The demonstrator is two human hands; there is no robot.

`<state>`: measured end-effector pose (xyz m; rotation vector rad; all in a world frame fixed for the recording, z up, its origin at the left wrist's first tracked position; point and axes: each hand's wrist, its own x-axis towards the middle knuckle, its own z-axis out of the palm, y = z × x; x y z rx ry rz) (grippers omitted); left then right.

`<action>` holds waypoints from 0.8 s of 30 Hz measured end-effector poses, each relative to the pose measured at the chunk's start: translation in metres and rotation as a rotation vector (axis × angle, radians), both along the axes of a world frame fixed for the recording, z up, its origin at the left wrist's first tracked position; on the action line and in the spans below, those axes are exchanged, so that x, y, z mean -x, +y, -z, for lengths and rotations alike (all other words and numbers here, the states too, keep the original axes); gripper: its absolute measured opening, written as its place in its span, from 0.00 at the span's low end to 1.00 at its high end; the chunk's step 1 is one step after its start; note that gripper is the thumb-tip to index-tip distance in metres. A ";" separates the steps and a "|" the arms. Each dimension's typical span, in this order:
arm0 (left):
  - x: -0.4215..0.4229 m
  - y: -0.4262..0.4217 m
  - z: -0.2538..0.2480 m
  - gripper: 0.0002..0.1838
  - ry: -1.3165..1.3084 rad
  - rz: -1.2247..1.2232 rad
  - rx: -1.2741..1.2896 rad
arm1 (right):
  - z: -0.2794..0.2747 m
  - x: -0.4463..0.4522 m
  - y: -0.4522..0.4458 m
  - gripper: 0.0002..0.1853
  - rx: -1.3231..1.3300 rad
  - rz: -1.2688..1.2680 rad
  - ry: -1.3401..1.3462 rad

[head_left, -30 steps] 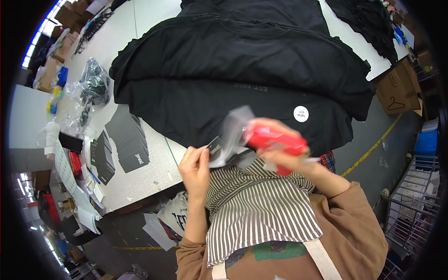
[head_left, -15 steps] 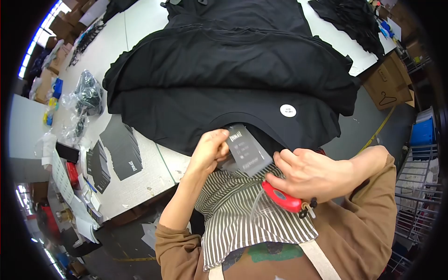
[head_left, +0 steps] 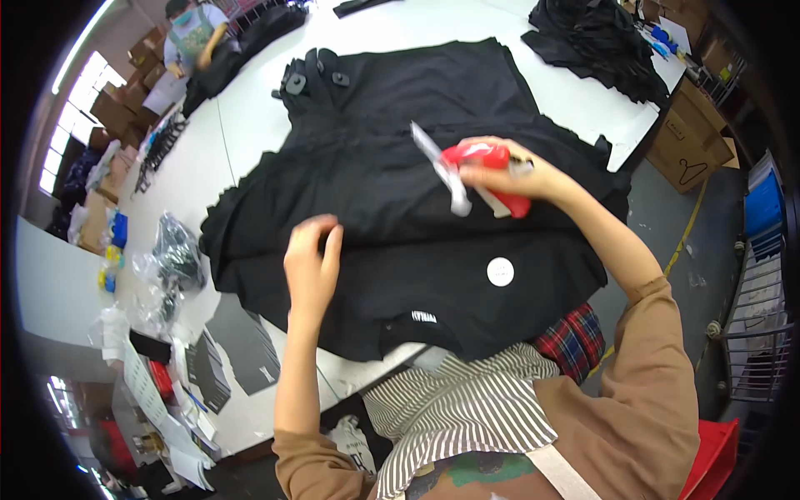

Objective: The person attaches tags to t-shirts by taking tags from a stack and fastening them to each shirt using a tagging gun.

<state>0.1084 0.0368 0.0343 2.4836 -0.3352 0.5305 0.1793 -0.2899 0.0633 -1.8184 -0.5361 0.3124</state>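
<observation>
Black shirts (head_left: 400, 183) lie piled in front of me, a round white sticker (head_left: 500, 272) on the top one and a small white label at its neckline. My right hand (head_left: 508, 173) is closed round a red tagging tool (head_left: 487, 158), held over the middle of the pile. A pale strip, partly blurred, sticks out from that hand. Over the left part of the pile, my left hand (head_left: 313, 250) has thumb and fingers apart, with nothing in it.
Dark printed tags (head_left: 246, 346) lie at the table's left, near a plastic-wrapped bundle (head_left: 177, 250). A co-worker (head_left: 193, 37) stands at the far left. Black garments (head_left: 587, 46) lie at the back right; a cardboard box (head_left: 687, 142) stands beyond the right edge.
Both hands have moved away from the neckline, up over the pile. My left hand has let go of the dark tag. The red tool is now raised, and more of the table's far side shows.
</observation>
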 end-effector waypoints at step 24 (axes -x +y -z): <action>-0.218 0.129 -0.009 0.26 0.501 -0.032 -0.115 | 0.004 -0.074 -0.040 0.39 0.138 0.329 0.356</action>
